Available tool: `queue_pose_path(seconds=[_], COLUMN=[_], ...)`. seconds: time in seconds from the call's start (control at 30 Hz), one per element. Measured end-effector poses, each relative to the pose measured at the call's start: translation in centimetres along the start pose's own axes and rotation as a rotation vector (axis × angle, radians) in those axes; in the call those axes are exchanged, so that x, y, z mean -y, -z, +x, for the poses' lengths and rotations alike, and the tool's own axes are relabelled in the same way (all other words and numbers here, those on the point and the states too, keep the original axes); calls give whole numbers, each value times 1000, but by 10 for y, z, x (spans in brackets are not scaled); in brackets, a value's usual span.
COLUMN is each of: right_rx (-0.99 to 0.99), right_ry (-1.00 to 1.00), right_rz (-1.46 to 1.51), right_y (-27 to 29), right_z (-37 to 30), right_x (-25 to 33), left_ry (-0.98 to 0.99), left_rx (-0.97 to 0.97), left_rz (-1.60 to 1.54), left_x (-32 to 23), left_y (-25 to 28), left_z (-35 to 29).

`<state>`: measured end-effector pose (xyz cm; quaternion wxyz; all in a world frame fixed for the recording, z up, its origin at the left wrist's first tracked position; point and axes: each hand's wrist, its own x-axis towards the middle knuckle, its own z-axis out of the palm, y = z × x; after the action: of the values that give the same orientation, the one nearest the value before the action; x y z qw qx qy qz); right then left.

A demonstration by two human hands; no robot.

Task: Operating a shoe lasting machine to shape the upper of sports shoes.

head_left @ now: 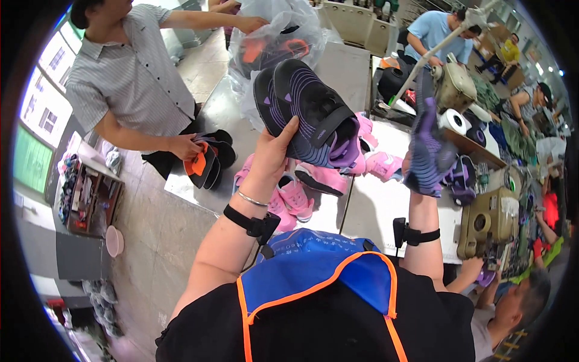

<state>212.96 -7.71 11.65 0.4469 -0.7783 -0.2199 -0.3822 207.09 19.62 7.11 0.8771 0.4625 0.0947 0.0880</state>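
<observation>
My left hand [277, 145] is closed on black shoe uppers [307, 108] with purple lines and purple lining, at least two stacked together. They are raised above the table, with the thumb pressed on their near side. Over on the right, my right hand [406, 164] holds more purple-and-black shoe uppers [425, 145] upright. These are smeared by motion and hide most of its fingers. Several pink shoe uppers [292, 196] lie on the table beneath and between my hands.
A white worktable [377, 202] spans the front. At the far left, a person in a striped shirt [136, 78] holds black and orange pieces [202, 160] and touches a clear plastic bag [274, 30]. Sewing machines [491, 223], thread cones [453, 120] and other workers line the right.
</observation>
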Motion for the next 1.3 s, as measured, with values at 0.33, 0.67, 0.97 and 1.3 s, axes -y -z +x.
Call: queue_pose_path(seconds=[0.33, 0.67, 0.97, 1.3], right_rx=[544, 781, 837, -79], right_ry=[-858, -670, -633, -1090], right_rz=[789, 830, 927, 678], right_y=[2, 46, 106, 189], right_z=[-70, -62, -17, -16], right_x=[-45, -63, -67, -200], left_ry=[-77, 228, 192, 293], left_rx=[112, 556, 840, 525], left_rz=[669, 557, 747, 468], left_x=[9, -10, 34, 113], left_y=[-48, -71, -118, -153], left_z=[-68, -69, -13, 31])
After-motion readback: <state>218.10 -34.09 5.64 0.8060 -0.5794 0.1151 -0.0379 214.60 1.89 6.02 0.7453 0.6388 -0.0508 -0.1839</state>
